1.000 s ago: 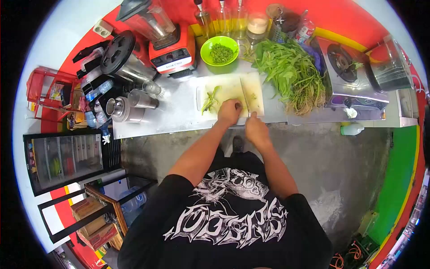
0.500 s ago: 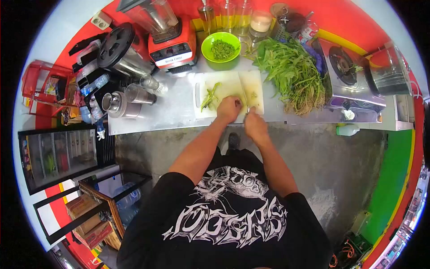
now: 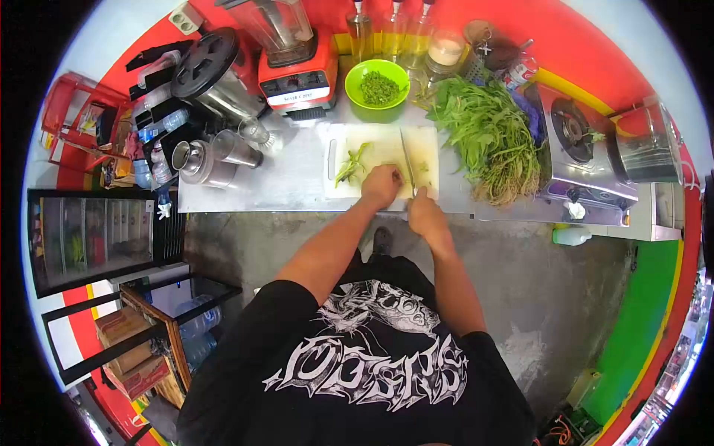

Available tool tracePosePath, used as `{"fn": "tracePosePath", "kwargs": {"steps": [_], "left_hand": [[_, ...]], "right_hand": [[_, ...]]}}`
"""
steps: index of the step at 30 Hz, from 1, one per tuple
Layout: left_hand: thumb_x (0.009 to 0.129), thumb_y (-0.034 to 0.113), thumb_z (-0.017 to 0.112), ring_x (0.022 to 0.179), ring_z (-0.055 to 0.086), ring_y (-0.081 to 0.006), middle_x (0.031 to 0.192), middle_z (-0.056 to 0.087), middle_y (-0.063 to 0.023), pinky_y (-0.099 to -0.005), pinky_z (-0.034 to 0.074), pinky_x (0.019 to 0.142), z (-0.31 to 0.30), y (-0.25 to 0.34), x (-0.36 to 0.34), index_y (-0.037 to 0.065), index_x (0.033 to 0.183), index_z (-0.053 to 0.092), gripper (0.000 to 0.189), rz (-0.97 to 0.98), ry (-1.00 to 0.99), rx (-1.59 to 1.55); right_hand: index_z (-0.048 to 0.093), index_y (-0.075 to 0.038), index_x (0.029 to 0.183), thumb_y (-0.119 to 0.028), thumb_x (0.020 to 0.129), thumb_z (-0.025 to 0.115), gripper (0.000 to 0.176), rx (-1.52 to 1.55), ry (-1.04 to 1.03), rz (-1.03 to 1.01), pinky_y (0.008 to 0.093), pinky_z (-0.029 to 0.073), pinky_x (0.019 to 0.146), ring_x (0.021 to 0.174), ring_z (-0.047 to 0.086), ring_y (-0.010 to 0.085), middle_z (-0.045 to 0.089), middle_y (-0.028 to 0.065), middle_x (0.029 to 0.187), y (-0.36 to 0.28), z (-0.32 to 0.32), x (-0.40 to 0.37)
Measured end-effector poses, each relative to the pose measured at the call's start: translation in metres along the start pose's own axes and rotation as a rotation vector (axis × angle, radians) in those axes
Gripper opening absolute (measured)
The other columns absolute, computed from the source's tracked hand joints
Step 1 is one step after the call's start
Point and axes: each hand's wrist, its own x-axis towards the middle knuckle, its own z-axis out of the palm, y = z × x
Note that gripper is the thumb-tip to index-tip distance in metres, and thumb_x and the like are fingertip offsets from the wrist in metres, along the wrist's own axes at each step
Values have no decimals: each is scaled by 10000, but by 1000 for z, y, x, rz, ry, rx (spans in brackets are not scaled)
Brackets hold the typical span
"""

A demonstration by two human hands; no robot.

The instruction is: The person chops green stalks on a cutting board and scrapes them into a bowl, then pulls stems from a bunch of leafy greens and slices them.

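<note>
My right hand (image 3: 428, 214) is closed round the handle of a knife (image 3: 407, 161) at the board's near edge. The blade points away from me across a white cutting board (image 3: 379, 134). Just left of the blade, my left hand (image 3: 381, 186) rests on the board with curled fingers; what they hold is too small to make out. Green stalks (image 3: 351, 164) lie on the board's left part, and small green bits (image 3: 423, 166) lie right of the knife. Behind the board stands a lime-green bowl (image 3: 377, 114) with chopped greens (image 3: 379, 88) in it.
A large bunch of leafy greens with roots (image 3: 487, 137) lies right of the board, beside a gas stove (image 3: 576, 167). A red blender (image 3: 299, 82), metal shakers (image 3: 199, 161) and a lidded steel container (image 3: 212, 70) stand left. Bottles (image 3: 361, 33) line the back wall.
The whole view has shifted slightly. My left hand sits a little further from the blade, and more of the knife shows. My right hand keeps its hold on the handle.
</note>
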Motion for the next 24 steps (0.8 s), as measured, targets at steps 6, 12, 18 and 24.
{"fn": "tracePosePath", "kwargs": {"steps": [6,12,18,24], "left_hand": [[831,186,712,851,700,-353,880,725,-175,-438,545,780,8,-6,-1,37,910,718,169,14,-9,-89],[848,194,709,936,694,-338,949,730,-138,-456,543,813,1,1,-3,94,933,721,132,3,-1,15],[868,175,696,954,692,-336,955,733,-134,-448,542,832,6,1,-4,90,941,724,115,-53,-13,-36],[861,141,704,826,690,-362,857,711,-178,-435,539,757,14,-9,0,26,908,708,124,53,61,-71]], "right_hand": [[416,32,1235,-276,1006,454,386,29,36,31,571,499,896,1023,656,498,666,340,1086,2,11,5],[406,22,1223,-189,990,447,316,15,-13,48,551,515,897,1024,674,472,678,325,1085,-7,10,-2],[413,28,1192,-303,1016,457,377,39,51,-22,590,489,889,997,650,517,661,354,1047,6,16,11],[420,28,1216,-233,1004,462,339,59,28,49,568,500,907,1047,655,489,673,332,1082,0,14,0]]}}
